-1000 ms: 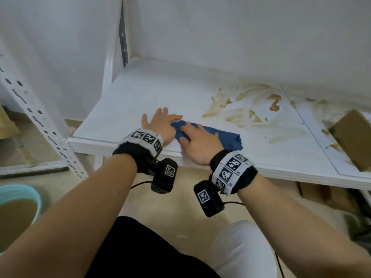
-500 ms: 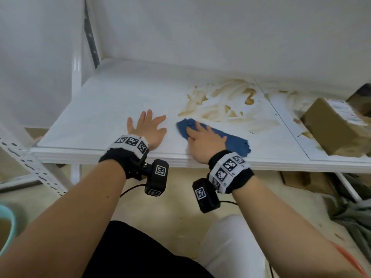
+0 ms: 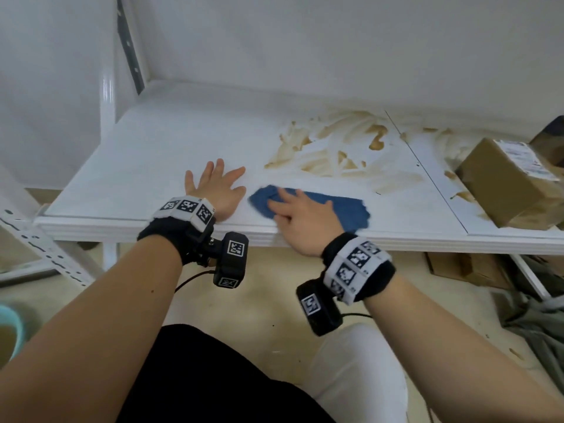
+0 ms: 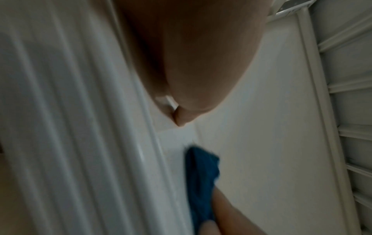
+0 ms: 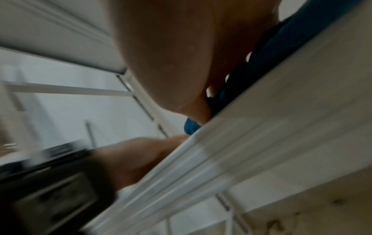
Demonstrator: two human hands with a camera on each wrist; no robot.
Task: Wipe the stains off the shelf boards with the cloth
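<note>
A blue cloth [image 3: 341, 209] lies flat near the front edge of the white shelf board [image 3: 171, 148]. My right hand [image 3: 300, 216] lies on the cloth's left part, fingers straight and pressing it down. My left hand [image 3: 218, 187] rests flat on the bare board just left of the cloth, fingers spread, not touching it. Brown smeared stains [image 3: 341, 148] cover the board behind the cloth and run onto the neighbouring board [image 3: 439, 135]. The left wrist view shows the cloth [image 4: 201, 174] beside my palm; the right wrist view shows the cloth [image 5: 281, 46] under my fingers at the board's edge.
A cardboard box [image 3: 506, 181] stands on the right board among stains. A perforated white upright [image 3: 45, 251] rises at the left. A teal bucket [image 3: 12, 331] of brown water sits on the floor at the far left. Flattened cardboard [image 3: 467, 267] lies under the shelf.
My left hand let go of the cloth and moved left, flat on the board. My right hand stays on the cloth, which has slid a little to the right.
</note>
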